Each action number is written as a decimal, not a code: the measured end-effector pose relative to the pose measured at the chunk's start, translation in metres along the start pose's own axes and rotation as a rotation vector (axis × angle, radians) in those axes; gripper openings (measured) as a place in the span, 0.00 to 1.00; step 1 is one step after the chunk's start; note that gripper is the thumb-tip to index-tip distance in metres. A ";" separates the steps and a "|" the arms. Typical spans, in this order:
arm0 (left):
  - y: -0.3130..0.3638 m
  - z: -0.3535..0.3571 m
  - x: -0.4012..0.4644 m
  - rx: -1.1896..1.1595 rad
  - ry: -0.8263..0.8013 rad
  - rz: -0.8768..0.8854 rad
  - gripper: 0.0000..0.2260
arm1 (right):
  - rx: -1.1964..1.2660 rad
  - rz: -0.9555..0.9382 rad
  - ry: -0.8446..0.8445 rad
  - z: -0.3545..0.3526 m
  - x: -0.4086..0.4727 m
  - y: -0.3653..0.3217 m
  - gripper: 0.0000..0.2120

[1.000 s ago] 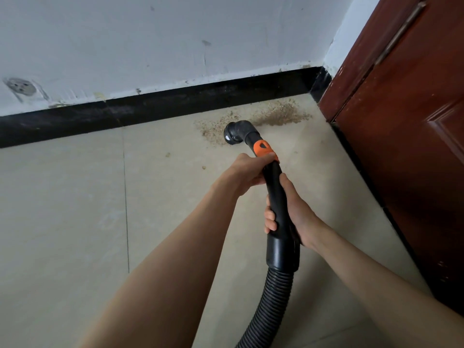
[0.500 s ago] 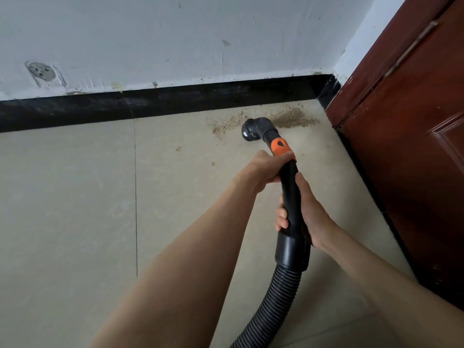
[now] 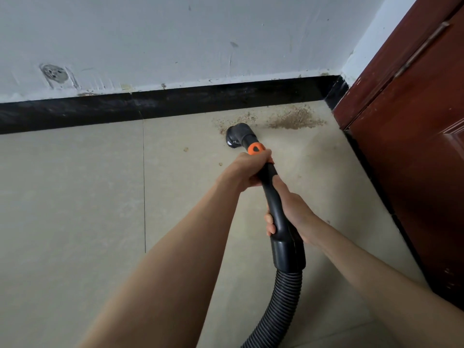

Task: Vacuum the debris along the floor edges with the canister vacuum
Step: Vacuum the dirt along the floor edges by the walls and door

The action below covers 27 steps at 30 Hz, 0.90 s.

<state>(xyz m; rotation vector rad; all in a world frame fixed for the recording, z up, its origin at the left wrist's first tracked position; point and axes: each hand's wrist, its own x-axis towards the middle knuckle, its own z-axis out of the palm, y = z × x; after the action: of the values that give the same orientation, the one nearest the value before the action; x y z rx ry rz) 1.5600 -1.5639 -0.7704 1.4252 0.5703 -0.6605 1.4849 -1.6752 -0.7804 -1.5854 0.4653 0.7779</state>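
A black vacuum wand point(image 3: 272, 194) with an orange collar point(image 3: 256, 148) ends in a round black nozzle point(image 3: 237, 135) that sits on the beige tiled floor. My left hand point(image 3: 247, 170) grips the wand just below the collar. My right hand point(image 3: 292, 213) grips the handle lower down, above the ribbed black hose point(image 3: 281, 305). Brown sawdust-like debris point(image 3: 295, 119) lies along the black skirting near the corner, to the right of the nozzle. A thinner patch of debris point(image 3: 233, 121) lies just behind the nozzle. A few loose crumbs point(image 3: 186, 149) are scattered to its left.
A black skirting board point(image 3: 160, 106) runs along the foot of the white wall point(image 3: 200, 38). A dark red wooden door point(image 3: 414, 136) closes off the right side. A tile joint point(image 3: 144, 187) runs down the floor on the left.
The nozzle has slid leftward, off the middle of the debris to the left patch's near edge. Both hands keep the same hold on the wand. The view has shifted slightly.
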 end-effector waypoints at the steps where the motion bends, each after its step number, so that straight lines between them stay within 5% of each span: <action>1: 0.000 -0.006 0.001 0.001 0.038 0.006 0.11 | -0.045 -0.023 0.008 0.007 0.003 -0.002 0.27; 6: -0.004 -0.034 0.007 -0.033 0.156 -0.037 0.15 | -0.309 -0.151 0.052 0.037 0.016 -0.008 0.22; 18: 0.002 -0.054 0.023 -0.288 0.143 -0.064 0.13 | -1.013 -0.225 0.113 0.019 0.041 -0.056 0.24; 27: 0.019 -0.052 0.053 -0.226 0.175 -0.023 0.12 | -1.036 -0.250 0.123 0.014 0.070 -0.070 0.24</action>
<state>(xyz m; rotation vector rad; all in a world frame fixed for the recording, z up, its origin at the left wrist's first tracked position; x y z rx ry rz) 1.6122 -1.5158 -0.7986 1.2715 0.7751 -0.4758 1.5788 -1.6404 -0.7813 -2.5960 -0.1088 0.7661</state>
